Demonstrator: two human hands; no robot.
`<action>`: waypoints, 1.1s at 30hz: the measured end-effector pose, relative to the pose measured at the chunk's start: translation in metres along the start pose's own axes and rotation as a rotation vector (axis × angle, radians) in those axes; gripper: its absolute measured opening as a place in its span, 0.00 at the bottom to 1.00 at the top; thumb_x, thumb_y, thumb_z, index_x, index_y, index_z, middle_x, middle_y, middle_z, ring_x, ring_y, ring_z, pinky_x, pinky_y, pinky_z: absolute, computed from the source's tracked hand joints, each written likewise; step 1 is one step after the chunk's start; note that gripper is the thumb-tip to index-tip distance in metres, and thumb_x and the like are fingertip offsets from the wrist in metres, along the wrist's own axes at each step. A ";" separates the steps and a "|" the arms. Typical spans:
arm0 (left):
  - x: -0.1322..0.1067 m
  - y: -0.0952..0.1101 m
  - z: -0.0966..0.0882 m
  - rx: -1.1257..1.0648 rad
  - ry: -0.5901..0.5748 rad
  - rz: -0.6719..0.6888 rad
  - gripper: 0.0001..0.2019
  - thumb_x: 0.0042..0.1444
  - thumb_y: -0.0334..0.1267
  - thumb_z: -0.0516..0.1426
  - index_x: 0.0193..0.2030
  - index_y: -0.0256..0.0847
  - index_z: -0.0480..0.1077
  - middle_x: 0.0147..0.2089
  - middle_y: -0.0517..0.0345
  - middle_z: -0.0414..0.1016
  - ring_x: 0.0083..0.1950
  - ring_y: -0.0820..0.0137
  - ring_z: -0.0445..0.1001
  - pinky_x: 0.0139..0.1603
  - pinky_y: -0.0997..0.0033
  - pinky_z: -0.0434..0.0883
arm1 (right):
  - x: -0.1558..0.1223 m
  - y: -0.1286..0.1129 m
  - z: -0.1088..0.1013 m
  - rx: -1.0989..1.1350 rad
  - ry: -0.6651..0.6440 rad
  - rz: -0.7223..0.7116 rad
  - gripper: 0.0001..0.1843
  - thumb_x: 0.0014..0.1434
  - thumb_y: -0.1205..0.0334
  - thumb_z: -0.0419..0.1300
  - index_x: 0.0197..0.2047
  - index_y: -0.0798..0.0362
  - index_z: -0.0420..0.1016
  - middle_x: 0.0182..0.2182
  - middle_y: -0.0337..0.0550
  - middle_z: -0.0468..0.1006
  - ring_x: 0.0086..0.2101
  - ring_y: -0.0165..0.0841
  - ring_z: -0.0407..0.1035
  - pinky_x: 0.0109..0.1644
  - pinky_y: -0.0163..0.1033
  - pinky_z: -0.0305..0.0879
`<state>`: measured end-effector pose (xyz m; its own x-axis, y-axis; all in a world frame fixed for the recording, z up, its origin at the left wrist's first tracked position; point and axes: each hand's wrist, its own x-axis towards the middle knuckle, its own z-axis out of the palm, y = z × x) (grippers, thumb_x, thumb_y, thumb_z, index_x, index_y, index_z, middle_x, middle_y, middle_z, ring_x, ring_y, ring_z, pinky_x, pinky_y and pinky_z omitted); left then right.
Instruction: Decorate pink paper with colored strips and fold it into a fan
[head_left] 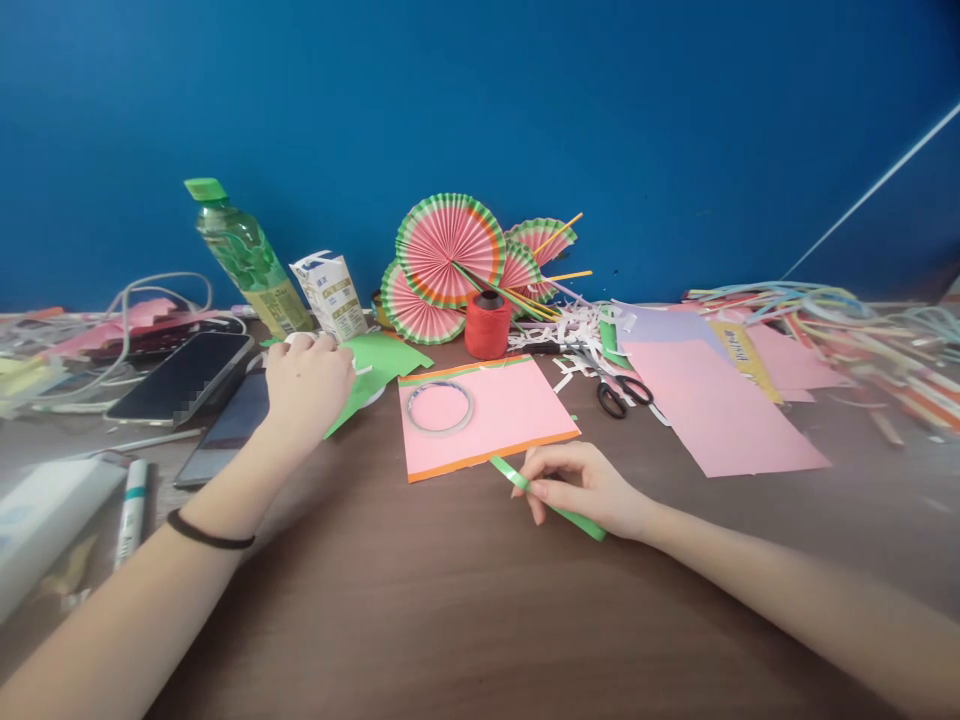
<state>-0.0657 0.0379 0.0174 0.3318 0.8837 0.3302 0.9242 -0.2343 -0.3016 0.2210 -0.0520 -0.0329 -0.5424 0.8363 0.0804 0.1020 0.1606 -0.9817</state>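
My right hand (581,487) is closed in a pinch on a narrow green paper strip (508,472), just below the front right corner of a pink sheet (510,410) edged in orange and green. A clear tape ring (439,407) lies on that sheet. My left hand (307,383) rests knuckles up on a green paper sheet (382,362) and a white object beneath it; its fingers curl down, and what they grip is hidden. A black band circles my left wrist.
Two phones (184,375) lie at the left beside a marker (132,505) and a white box (41,520). A green bottle (247,260), a small carton (330,295), paper fans (450,250), red thread (487,325), scissors (619,392), pink sheets (712,415) and coloured strips (862,330) line the back.
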 end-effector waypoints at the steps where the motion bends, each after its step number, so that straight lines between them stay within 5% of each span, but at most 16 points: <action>1: 0.000 -0.001 0.001 -0.002 -0.003 0.000 0.20 0.61 0.39 0.37 0.31 0.38 0.66 0.35 0.52 0.65 0.44 0.60 0.62 0.41 0.62 0.56 | 0.000 0.001 0.000 0.004 0.001 0.004 0.10 0.56 0.61 0.55 0.33 0.59 0.73 0.19 0.40 0.72 0.23 0.27 0.65 0.29 0.33 0.58; 7: 0.010 0.004 0.010 -0.055 0.033 -0.031 0.16 0.59 0.39 0.41 0.31 0.38 0.67 0.35 0.49 0.67 0.45 0.56 0.63 0.43 0.58 0.57 | 0.001 0.001 -0.001 0.013 0.016 0.041 0.09 0.55 0.61 0.55 0.33 0.59 0.73 0.19 0.39 0.72 0.22 0.27 0.65 0.29 0.32 0.59; 11: 0.014 0.021 0.003 -0.311 -0.001 -0.062 0.09 0.53 0.38 0.48 0.34 0.38 0.66 0.36 0.48 0.70 0.44 0.56 0.66 0.43 0.58 0.60 | 0.001 -0.003 0.000 0.003 0.010 0.039 0.10 0.55 0.61 0.55 0.34 0.59 0.73 0.18 0.39 0.72 0.22 0.26 0.64 0.28 0.31 0.59; 15: 0.003 0.054 -0.020 -0.866 -0.228 0.145 0.13 0.57 0.40 0.45 0.40 0.40 0.68 0.42 0.55 0.72 0.43 0.65 0.68 0.43 0.67 0.63 | 0.000 -0.008 0.003 -0.095 -0.055 0.059 0.12 0.56 0.61 0.54 0.36 0.60 0.74 0.18 0.39 0.74 0.22 0.26 0.64 0.28 0.31 0.59; 19: -0.017 0.081 -0.038 -1.184 -0.647 0.366 0.15 0.60 0.43 0.44 0.40 0.42 0.70 0.41 0.61 0.74 0.42 0.71 0.70 0.44 0.73 0.64 | -0.001 -0.010 0.007 -0.216 -0.114 0.024 0.11 0.57 0.62 0.53 0.36 0.59 0.74 0.18 0.39 0.74 0.21 0.25 0.64 0.29 0.31 0.61; 26: -0.027 0.089 -0.037 -1.391 -1.081 0.309 0.13 0.56 0.44 0.50 0.31 0.37 0.68 0.27 0.60 0.71 0.32 0.73 0.70 0.36 0.75 0.66 | -0.004 -0.012 0.007 -0.337 -0.133 -0.099 0.09 0.56 0.64 0.54 0.34 0.57 0.74 0.16 0.36 0.73 0.19 0.23 0.64 0.26 0.28 0.61; 30: -0.022 0.089 -0.035 -1.427 -1.068 0.256 0.14 0.56 0.45 0.50 0.33 0.37 0.70 0.33 0.58 0.72 0.33 0.74 0.70 0.36 0.74 0.67 | -0.003 -0.011 0.006 -0.336 -0.119 -0.088 0.09 0.56 0.64 0.53 0.34 0.57 0.74 0.16 0.35 0.72 0.17 0.22 0.63 0.23 0.27 0.60; 33: -0.016 0.081 -0.035 -1.325 -0.859 0.211 0.13 0.54 0.45 0.51 0.36 0.39 0.70 0.35 0.59 0.73 0.35 0.72 0.70 0.37 0.73 0.67 | -0.003 -0.010 0.006 -0.320 -0.114 -0.059 0.08 0.56 0.64 0.54 0.33 0.57 0.74 0.15 0.36 0.72 0.18 0.23 0.64 0.24 0.27 0.61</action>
<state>0.0104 -0.0095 0.0189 0.6925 0.6397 -0.3336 0.5335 -0.1427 0.8337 0.2166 -0.0590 -0.0245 -0.6432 0.7594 0.0981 0.3144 0.3787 -0.8705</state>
